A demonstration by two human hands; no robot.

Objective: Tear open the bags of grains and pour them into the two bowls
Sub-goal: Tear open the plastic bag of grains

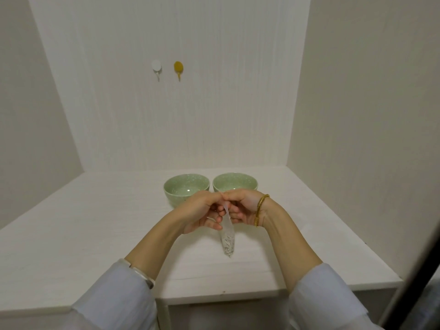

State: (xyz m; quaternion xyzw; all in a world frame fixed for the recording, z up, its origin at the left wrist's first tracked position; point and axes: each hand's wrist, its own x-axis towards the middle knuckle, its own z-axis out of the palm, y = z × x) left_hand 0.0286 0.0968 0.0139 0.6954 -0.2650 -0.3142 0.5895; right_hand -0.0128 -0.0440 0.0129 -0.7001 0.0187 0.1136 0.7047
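**White tabletop, two green bowls, one bag pinched between both hands**

White wood-grain table (95,234) fills the lower half of the view, boxed in by pale walls on three sides. Two pale green bowls (186,186) (235,183) stand side by side near its back edge, rims just apart; what shows of their insides holds no grain.

Light long sleeves cover both forearms, which reach in from the bottom corners. In front of the bowls the left hand (202,214) and the right hand (242,208) meet, thumbs and forefingers pressed together on the top edge of a small clear bag of grains (227,236), the other fingers curled loosely beneath. The bag hangs down narrow and edge-on, its whitish grains gathered at the bottom tip, which seems to sit just above the tabletop, though the angle makes contact hard to judge. Whether the top is torn yet cannot be told.

A gold bracelet (262,206) circles the right wrist. High on the back wall hang a white hook (156,67) and a yellow hook (178,69).
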